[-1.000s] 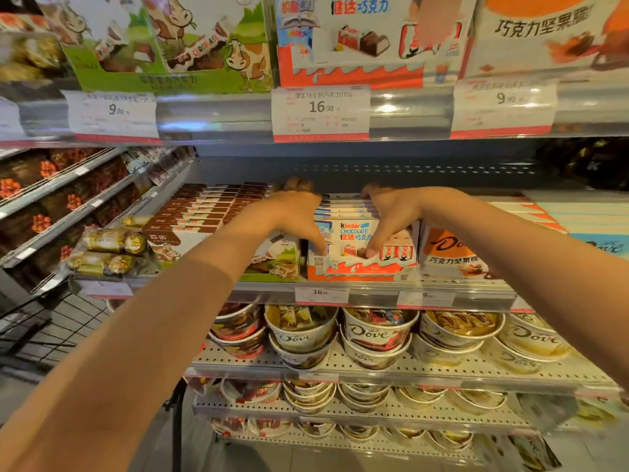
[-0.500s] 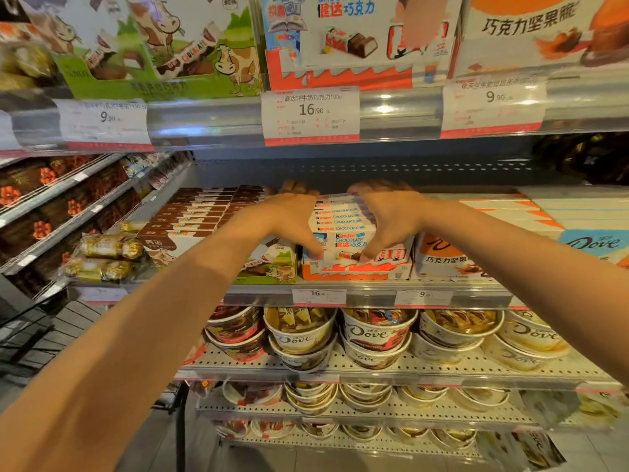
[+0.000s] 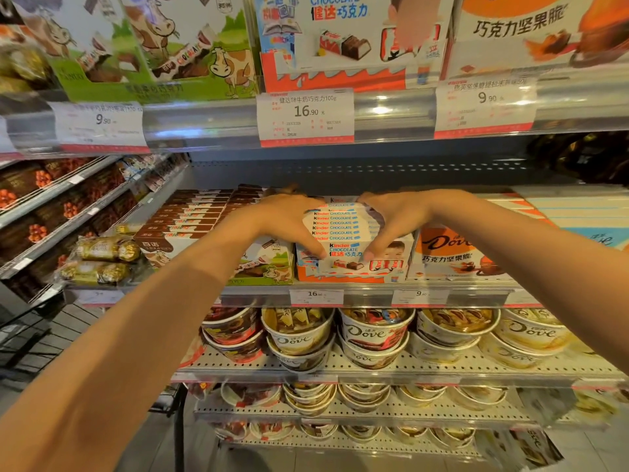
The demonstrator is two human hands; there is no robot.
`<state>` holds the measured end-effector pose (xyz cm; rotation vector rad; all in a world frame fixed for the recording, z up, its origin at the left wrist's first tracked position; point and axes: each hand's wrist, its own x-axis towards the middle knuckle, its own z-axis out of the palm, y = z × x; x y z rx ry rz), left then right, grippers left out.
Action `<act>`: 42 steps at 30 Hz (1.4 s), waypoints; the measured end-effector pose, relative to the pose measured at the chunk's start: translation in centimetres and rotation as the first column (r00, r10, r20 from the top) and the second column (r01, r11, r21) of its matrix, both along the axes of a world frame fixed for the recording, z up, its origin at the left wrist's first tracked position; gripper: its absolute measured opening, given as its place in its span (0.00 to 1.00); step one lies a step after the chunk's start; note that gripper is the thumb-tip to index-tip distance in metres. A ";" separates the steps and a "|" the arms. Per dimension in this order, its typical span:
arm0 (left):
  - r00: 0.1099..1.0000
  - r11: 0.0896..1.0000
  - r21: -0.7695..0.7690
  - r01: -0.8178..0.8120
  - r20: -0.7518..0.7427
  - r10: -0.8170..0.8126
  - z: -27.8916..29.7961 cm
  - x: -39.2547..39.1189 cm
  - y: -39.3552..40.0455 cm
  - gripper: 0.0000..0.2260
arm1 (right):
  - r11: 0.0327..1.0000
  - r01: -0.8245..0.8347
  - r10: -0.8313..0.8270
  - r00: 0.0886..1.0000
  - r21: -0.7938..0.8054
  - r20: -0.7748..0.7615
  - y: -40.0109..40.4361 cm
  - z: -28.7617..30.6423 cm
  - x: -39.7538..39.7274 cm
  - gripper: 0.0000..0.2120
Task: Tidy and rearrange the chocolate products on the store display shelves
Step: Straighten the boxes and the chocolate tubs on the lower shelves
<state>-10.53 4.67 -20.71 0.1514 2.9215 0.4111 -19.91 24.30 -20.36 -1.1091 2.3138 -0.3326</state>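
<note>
A row of white Kinder chocolate boxes stands in its orange-red display tray on the middle shelf. My left hand grips the left side of the row, thumb down on the front box. My right hand grips the right side, fingers curled over the front box's face. The row is squeezed between both hands. The back boxes are hidden by my fingers.
Brown cow-print chocolate boxes sit left of the Kinder row, orange Dove boxes right of it. Gold-wrapped packs lie at the shelf's left end. Dove tubs fill the shelves below. The upper shelf rail with price tags overhangs.
Both hands have drawn closer together on the Kinder row, pressing the boxes into a tighter stack. The view has tilted slightly upward.
</note>
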 end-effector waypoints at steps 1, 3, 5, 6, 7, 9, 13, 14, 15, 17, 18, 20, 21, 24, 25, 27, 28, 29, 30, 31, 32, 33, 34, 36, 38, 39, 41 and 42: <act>1.000 1.000 -0.016 0.013 0.019 -0.013 0.1 0.1 0.1 0.28 | 1.000 0.008 -0.008 0.999 0.006 0.044 0.0 0.4 0.0 0.34; 0.999 0.999 -0.041 0.033 0.037 -0.031 0.1 0.0 0.2 0.28 | 0.997 0.068 -0.067 0.997 -0.033 0.036 -0.4 0.9 -0.3 0.32; 0.999 0.997 -0.070 0.040 0.027 -0.038 0.1 0.0 0.3 0.29 | 0.974 0.181 -0.190 0.980 -0.134 -0.054 -1.1 0.4 -1.2 0.28; 0.999 0.996 -0.082 0.038 0.014 -0.037 0.0 -0.1 0.3 0.30 | 0.968 0.197 -0.217 0.968 -0.154 -0.128 -1.4 0.1 -1.5 0.24; 0.999 0.995 -0.091 0.032 -0.002 -0.033 0.0 -0.1 0.2 0.30 | 0.970 0.195 -0.223 0.953 -0.149 -0.205 -1.7 -0.4 -1.9 0.19; 0.999 0.994 -0.106 0.022 -0.037 -0.026 -0.2 -0.1 0.1 0.30 | 0.975 0.191 -0.217 0.924 -0.111 -0.316 -2.3 -1.2 -2.7 0.15; 0.995 0.994 -0.107 -0.016 -0.101 0.005 -0.3 -0.1 0.1 0.27 | 0.967 0.234 -0.256 0.888 -0.102 -0.383 -2.9 -1.6 -3.2 0.15; 0.993 0.994 -0.103 -0.030 -0.114 0.019 -0.4 0.0 0.0 0.27 | 0.967 0.233 -0.256 0.881 -0.105 -0.399 -3.0 -1.6 -3.1 0.14; 0.992 0.995 -0.092 -0.039 -0.123 0.028 -0.4 0.0 0.1 0.27 | 0.966 0.227 -0.257 0.873 -0.121 -0.415 -3.0 -1.7 -3.1 0.14; 0.990 0.997 -0.073 -0.040 -0.135 0.030 -0.4 -0.1 0.0 0.27 | 0.962 0.212 -0.267 0.867 -0.175 -0.420 -3.0 -1.5 -2.8 0.12; 0.991 0.997 -0.070 -0.038 -0.129 0.029 -0.5 -0.2 0.0 0.27 | 0.960 0.202 -0.265 0.881 -0.195 -0.391 -2.8 -1.5 -2.6 0.11; 0.994 0.997 -0.059 -0.043 -0.101 0.037 -0.5 -0.3 0.0 0.28 | 0.968 0.174 -0.221 0.934 -0.182 -0.281 -2.4 -1.0 -1.9 0.16; 0.995 0.998 -0.047 -0.051 -0.087 0.046 -0.6 -0.4 0.0 0.29 | 0.977 0.154 -0.182 0.963 -0.145 -0.198 -2.0 -0.6 -1.4 0.23; 0.993 0.996 -0.021 -0.084 -0.086 0.082 -0.6 -0.6 -0.2 0.35 | 0.998 0.052 -0.052 0.999 -0.027 -0.002 -1.1 0.2 -0.4 0.40; 0.992 0.996 -0.019 -0.088 -0.092 0.086 -0.6 -0.7 -0.3 0.39 | 1.000 0.021 -0.020 1.000 -0.019 0.009 -0.9 0.1 -0.3 0.42; 0.992 0.996 -0.030 -0.087 -0.090 0.084 -0.6 -0.9 -0.3 0.46 | 0.999 -0.007 0.004 0.999 -0.044 -0.048 -0.8 -0.5 -0.4 0.43; 0.993 0.996 -0.039 -0.082 -0.087 0.079 -0.6 -1.0 -0.3 0.48 | 0.998 -0.004 -0.001 0.997 -0.069 -0.082 -0.8 -0.9 -0.4 0.42; 0.994 0.996 -0.049 -0.074 -0.082 0.070 -0.6 -1.1 -0.3 0.48 | 0.995 -0.006 -0.005 0.995 -0.101 -0.104 -0.9 -1.1 -0.4 0.41; 0.995 0.997 -0.050 -0.066 -0.078 0.062 -0.5 -1.1 -0.3 0.47 | 0.993 -0.006 -0.008 0.993 -0.119 -0.121 -0.9 -1.3 -0.4 0.40; 0.996 0.997 -0.044 -0.062 -0.072 0.058 -0.5 -1.2 -0.3 0.45 | 0.992 -0.011 -0.006 0.991 -0.128 -0.134 -0.9 -1.3 -0.3 0.40; 0.996 0.998 -0.034 -0.056 -0.064 0.054 -0.4 -1.2 -0.3 0.44 | 0.992 -0.014 -0.004 0.989 -0.124 -0.145 -0.9 -1.3 -0.2 0.40; 0.997 0.999 -0.025 -0.048 -0.054 0.046 -0.4 -1.3 -0.3 0.43 | 0.992 -0.020 0.001 0.988 -0.124 -0.154 -0.9 -1.3 -0.2 0.40; 0.998 0.999 -0.017 -0.037 -0.047 0.036 -0.4 -1.3 -0.3 0.42 | 0.993 -0.023 0.004 0.987 -0.117 -0.160 -0.9 -1.3 -0.1 0.41; 0.999 0.999 -0.027 -0.017 -0.050 0.016 -0.5 -1.4 -0.4 0.38 | 0.995 -0.039 0.020 0.983 -0.096 -0.185 -0.9 -1.3 0.0 0.42; 0.997 0.999 -0.044 -0.017 -0.069 0.013 -0.6 -1.2 -0.3 0.36 | 0.996 -0.055 0.039 0.976 -0.071 -0.216 -1.0 -1.3 -0.1 0.43; 0.997 0.999 -0.037 -0.019 -0.077 0.016 -0.6 -1.1 -0.3 0.35 | 0.996 -0.066 0.049 0.972 -0.066 -0.230 -0.9 -1.3 -0.1 0.43; 0.996 1.000 -0.017 -0.023 -0.082 0.022 -0.5 -0.9 -0.2 0.34 | 0.994 -0.086 0.066 0.966 -0.068 -0.250 -0.9 -1.4 -0.1 0.41; 0.996 0.999 -0.020 -0.026 -0.085 0.024 -0.5 -0.8 -0.1 0.34 | 0.993 -0.093 0.072 0.964 -0.070 -0.258 -0.9 -1.4 -0.1 0.41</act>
